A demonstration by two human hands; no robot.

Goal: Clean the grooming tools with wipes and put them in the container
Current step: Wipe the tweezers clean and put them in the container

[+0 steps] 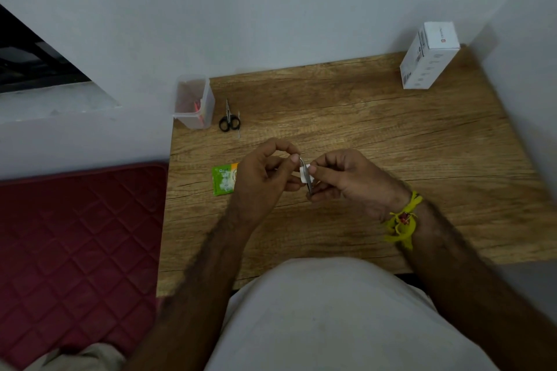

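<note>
Metal tool [306,178] between both hands' grips.

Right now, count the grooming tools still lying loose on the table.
2: the black-handled scissors and a thin metal tool beside them, both next to the clear container. Another metal tool is held in both hands, being wiped.
</note>
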